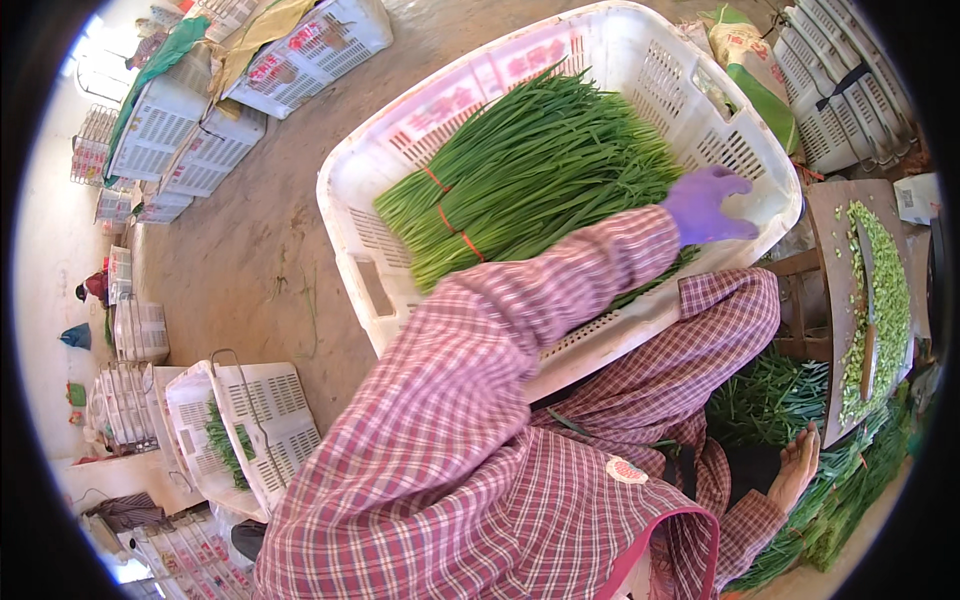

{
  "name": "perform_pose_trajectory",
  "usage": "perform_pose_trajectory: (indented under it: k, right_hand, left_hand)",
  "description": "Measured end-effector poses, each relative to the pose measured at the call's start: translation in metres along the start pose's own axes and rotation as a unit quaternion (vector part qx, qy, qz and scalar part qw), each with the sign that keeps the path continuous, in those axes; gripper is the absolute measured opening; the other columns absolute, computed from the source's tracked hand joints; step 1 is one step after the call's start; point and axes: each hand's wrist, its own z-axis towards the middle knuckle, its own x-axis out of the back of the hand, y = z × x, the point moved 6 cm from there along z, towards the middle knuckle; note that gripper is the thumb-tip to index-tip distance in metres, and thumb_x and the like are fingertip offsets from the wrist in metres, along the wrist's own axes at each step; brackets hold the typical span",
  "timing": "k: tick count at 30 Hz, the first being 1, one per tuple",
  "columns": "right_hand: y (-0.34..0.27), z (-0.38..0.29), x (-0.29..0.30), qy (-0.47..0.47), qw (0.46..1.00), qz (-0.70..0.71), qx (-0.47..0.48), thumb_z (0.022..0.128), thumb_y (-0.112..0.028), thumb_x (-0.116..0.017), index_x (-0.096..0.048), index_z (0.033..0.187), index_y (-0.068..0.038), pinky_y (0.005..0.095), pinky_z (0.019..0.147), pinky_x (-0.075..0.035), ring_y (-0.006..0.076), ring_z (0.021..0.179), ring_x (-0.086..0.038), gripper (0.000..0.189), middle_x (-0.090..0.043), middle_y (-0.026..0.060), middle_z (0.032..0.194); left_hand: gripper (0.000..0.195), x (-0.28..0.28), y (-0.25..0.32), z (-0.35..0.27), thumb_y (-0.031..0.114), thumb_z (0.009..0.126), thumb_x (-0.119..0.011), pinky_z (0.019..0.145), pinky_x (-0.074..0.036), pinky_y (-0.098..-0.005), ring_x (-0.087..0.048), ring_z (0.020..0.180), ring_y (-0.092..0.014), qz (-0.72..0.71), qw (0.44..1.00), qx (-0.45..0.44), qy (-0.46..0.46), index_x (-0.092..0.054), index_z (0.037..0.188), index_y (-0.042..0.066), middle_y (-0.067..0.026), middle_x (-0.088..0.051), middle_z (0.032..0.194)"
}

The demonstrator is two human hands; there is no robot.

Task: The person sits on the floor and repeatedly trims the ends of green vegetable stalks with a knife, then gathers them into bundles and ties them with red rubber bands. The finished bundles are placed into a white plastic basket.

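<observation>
My left hand, in a purple glove, reaches into a white plastic crate at its right end. Its fingers are spread, with nothing between them. Just left of the glove, green garlic chives lie in bundles, tied near the pale stem ends with orange-red bands. My sleeve crosses over the lower bundles and hides part of them. At the lower right my bare right hand is stretched out flat and holds nothing visible. It is close to the lower edge of a wooden board and to loose chives.
Chopped green stems and a wooden-handled knife lie on the board. More chives are piled below it. Stacked crates and a sack stand behind. Other crates line the left side of the earth-coloured floor.
</observation>
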Motion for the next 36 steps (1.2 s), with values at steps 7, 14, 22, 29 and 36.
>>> perform_pose_trajectory:
  k: [7,14,22,29,36]
  right_hand:
    - [0.006,-0.005,-0.035,-0.068,0.997,-0.037,0.012,0.101,-0.030,-0.061,-0.064,0.126,-0.008,0.0207,0.069,-0.044,0.0046,0.078,-0.057,0.033,-0.065,-0.0045,0.096]
    - [0.012,-0.025,-0.061,-0.101,0.994,-0.052,-0.003,0.101,-0.029,-0.060,-0.065,0.123,-0.008,0.0196,0.066,-0.045,0.0039,0.074,-0.057,0.031,-0.064,-0.0051,0.092]
    - [0.009,-0.052,-0.050,-0.058,0.995,-0.081,-0.018,0.102,-0.027,-0.059,-0.065,0.117,-0.004,0.0205,0.066,-0.045,0.0043,0.072,-0.056,0.028,-0.064,-0.0028,0.090]
    - [0.004,-0.059,-0.070,-0.079,0.989,-0.120,-0.010,0.102,-0.027,-0.058,-0.064,0.116,-0.002,0.0213,0.066,-0.045,0.0055,0.073,-0.054,0.030,-0.062,-0.0014,0.089]
    - [0.005,-0.056,-0.061,-0.063,0.994,-0.088,-0.025,0.102,-0.026,-0.058,-0.064,0.117,-0.004,0.0202,0.065,-0.045,0.0043,0.073,-0.055,0.027,-0.062,-0.0023,0.090]
  left_hand:
    - [0.116,0.197,-0.108,-0.108,0.057,0.064,-0.086,0.116,-0.034,-0.0463,-0.042,0.137,-0.038,0.349,0.927,0.130,0.040,-0.033,0.153,0.004,-0.0263,-0.042,0.148]
    - [0.143,0.079,-0.182,-0.148,0.067,0.050,-0.087,0.113,-0.017,-0.0683,-0.016,0.149,-0.043,0.438,0.875,0.203,-0.044,-0.009,0.159,0.018,-0.0255,-0.017,0.159]
    - [0.117,0.005,-0.172,-0.022,0.065,0.070,-0.078,0.111,-0.014,-0.0751,-0.015,0.150,-0.040,0.480,0.848,0.216,-0.068,-0.012,0.160,0.027,-0.0146,-0.018,0.163]
    - [0.069,-0.099,-0.195,0.065,0.047,0.093,-0.064,0.120,-0.027,-0.0470,-0.043,0.140,-0.032,0.080,0.972,0.177,-0.135,-0.040,0.152,0.021,-0.0166,-0.045,0.152]
    - [0.068,0.084,-0.026,0.029,0.034,0.084,-0.079,0.116,-0.036,-0.0464,-0.043,0.139,-0.032,-0.122,0.990,0.043,0.057,-0.053,0.140,0.007,-0.0184,-0.050,0.147]
